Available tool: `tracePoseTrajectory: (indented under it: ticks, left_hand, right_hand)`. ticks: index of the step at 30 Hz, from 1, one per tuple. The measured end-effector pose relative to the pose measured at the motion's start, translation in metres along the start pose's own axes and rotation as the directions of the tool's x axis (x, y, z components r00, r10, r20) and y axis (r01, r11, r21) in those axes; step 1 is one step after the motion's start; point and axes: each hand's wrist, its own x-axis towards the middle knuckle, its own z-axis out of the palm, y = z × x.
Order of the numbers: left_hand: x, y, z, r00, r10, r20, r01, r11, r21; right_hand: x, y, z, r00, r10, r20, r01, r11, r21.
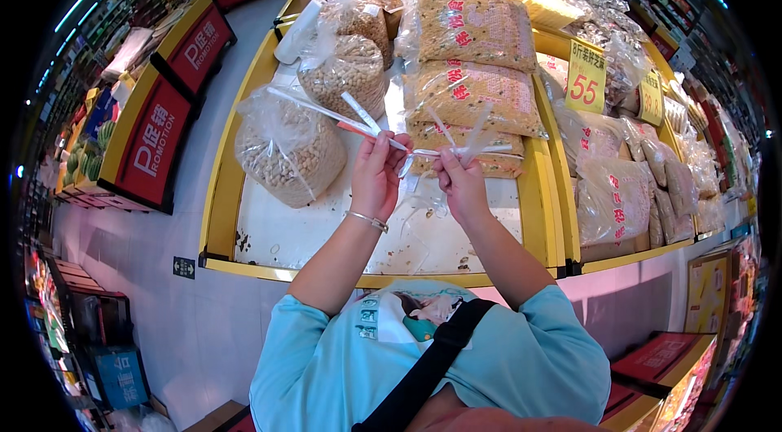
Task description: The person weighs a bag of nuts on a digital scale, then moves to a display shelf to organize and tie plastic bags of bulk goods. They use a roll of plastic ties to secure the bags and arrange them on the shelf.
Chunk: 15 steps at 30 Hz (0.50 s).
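My left hand (375, 180) pinches several white plastic strips (360, 111), whose ends fan out to the upper left. One strip has an orange-red part (356, 128). Opposite it, my right hand (462, 183) grips the other end of the strips, with translucent ends (479, 126) sticking up past the fingers. Between the hands the strips run together, and a small loop hangs down. Whether they are knotted there I cannot tell. To the left stands a tied clear bag of peanuts (292, 148). Behind the right hand lie stacked clear bags of grain-like food (470, 96) bearing red writing.
The yellow-edged display bin (544, 230) has loose clear plastic (415, 218) and crumbs on its white floor. Another peanut bag (345, 75) and a plastic roll (300, 30) lie further back. Yellow price cards (585, 79) stand over the right bin. A red promotion stand (146, 133) is left.
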Motion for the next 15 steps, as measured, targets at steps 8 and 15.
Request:
tracePoseTrajectory:
  ticks: [8, 15]
  left_hand:
    - [0.006, 0.002, 0.004, 0.988, -0.049, 0.145, 0.051, 0.999, -0.013]
    - [0.001, 0.017, 0.027, 0.987, -0.011, 0.160, 0.034, 0.989, -0.145]
  right_hand:
    - [0.013, -0.026, 0.008, 0.989, 0.072, 0.130, -0.123, 0.886, 0.446]
    - [0.016, -0.026, 0.005, 0.976, 0.038, 0.216, -0.131, 0.890, 0.436]
